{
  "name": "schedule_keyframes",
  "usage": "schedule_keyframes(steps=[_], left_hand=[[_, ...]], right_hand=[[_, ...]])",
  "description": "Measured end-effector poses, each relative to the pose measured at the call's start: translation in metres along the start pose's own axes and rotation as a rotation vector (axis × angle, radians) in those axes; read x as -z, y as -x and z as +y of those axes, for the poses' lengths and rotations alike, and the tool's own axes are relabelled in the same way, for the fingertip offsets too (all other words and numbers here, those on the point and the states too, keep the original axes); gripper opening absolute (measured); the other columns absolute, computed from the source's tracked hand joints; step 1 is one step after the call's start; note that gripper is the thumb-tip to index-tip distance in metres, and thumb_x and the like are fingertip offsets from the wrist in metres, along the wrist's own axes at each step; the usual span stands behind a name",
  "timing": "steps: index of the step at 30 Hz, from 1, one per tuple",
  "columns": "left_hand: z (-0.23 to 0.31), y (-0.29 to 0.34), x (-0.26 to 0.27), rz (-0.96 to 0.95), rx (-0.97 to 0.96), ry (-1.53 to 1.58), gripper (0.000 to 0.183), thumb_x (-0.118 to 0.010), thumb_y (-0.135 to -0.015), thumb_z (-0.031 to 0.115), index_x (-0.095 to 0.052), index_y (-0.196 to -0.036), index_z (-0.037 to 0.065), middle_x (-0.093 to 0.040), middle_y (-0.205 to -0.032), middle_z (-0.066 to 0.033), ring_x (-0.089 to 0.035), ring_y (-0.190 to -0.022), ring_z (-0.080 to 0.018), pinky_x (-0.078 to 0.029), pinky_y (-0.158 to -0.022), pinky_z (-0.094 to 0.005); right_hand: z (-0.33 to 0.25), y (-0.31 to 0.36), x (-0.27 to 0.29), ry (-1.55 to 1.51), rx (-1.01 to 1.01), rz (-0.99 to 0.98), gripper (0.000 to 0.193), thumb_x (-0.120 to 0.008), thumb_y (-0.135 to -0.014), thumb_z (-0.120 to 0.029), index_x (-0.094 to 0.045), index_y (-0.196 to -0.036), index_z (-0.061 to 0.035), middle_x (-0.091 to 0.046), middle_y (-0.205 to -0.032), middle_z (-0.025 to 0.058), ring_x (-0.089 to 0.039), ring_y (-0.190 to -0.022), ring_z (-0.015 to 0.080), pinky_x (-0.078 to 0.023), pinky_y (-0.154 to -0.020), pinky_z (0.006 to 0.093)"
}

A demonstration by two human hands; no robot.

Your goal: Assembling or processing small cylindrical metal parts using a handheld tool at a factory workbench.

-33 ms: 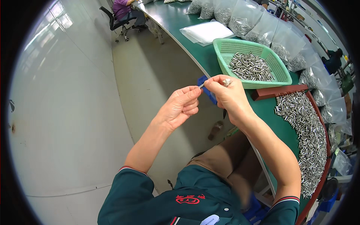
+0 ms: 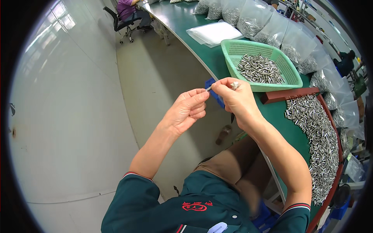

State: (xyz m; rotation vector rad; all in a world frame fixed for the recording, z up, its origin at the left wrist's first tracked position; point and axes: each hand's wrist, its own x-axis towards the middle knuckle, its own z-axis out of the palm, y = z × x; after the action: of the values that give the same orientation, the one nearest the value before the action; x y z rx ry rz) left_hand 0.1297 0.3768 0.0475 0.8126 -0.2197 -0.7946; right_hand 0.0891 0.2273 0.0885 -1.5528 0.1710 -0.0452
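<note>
A small metal pin [image 2: 209, 88] is being pinched between the fingertips of the left hand [image 2: 186, 110] and the right hand [image 2: 235, 99], just beside the green basket [image 2: 292, 73], and is best being kept level and gripped lightly.

Single head-worn fisheye view, looking steeply down from close above the person's lap. Left hand [image 2: 185, 110] and right hand [image 2: 237, 101] sit mid-frame, near the lens. Bench [image 2: 202, 58] curves along the right; floor [image 2: 70, 116] fills the left.
</note>
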Motion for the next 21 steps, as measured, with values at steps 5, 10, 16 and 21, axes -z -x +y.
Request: schedule_keyframes(steps=[5, 10, 16, 21], left_hand=[[-0.003, 0.003, 0.001, 0.042, -0.058, -0.04, 0.009, -0.059, -0.08, 0.01, -0.053, -0.084, 0.004, -0.04, -0.054, 0.0068, -0.026, -0.041, -0.0024, -0.022, -0.04, -0.018], [-0.006, 0.004, 0.024, 0.443, -0.516, -1.256, 0.01, -0.061, -0.077, 0.009, -0.059, -0.08, 0.0, -0.042, -0.048, 0.0056, -0.035, -0.042, -0.0052, -0.031, -0.043, -0.0212], [0.007, 0.02, 0.048, 0.391, -0.201, -0.592, 0.02, -0.059, -0.079, 0.01, -0.06, -0.096, -0.001, -0.035, -0.049, 0.0085, -0.025, -0.041, -0.0019, -0.023, -0.039, -0.019], [0.016, 0.032, 0.058, 0.189, -0.078, -0.174, 0.029, -0.045, -0.09, 0.018, -0.05, -0.109, -0.002, -0.029, -0.052, 0.0075, -0.022, -0.042, -0.0013, -0.019, -0.038, -0.0171]], right_hand=[[-0.003, 0.007, -0.003, -0.111, -0.091, 0.024, 0.015, -0.059, -0.076, -0.017, -0.055, -0.074, -0.0036, -0.034, -0.049, -0.0071, -0.024, -0.041, 0.0032, -0.019, -0.04, 0.0214], [-0.002, 0.009, 0.004, -0.21, -0.188, 0.013, 0.017, -0.06, -0.076, -0.017, -0.049, -0.066, -0.0079, -0.026, -0.049, -0.0081, -0.02, -0.042, 0.0044, -0.018, -0.041, 0.0226], [0.0, 0.011, 0.011, -0.214, -0.19, -0.005, 0.014, -0.061, -0.074, -0.016, -0.053, -0.074, -0.0046, -0.033, -0.048, -0.0053, -0.024, -0.04, 0.0052, -0.022, -0.041, 0.0223], [0.001, 0.016, 0.016, -0.224, -0.176, -0.011, 0.013, -0.06, -0.074, -0.016, -0.053, -0.072, -0.0048, -0.031, -0.048, -0.0066, -0.021, -0.041, 0.0041, -0.019, -0.041, 0.0223]])
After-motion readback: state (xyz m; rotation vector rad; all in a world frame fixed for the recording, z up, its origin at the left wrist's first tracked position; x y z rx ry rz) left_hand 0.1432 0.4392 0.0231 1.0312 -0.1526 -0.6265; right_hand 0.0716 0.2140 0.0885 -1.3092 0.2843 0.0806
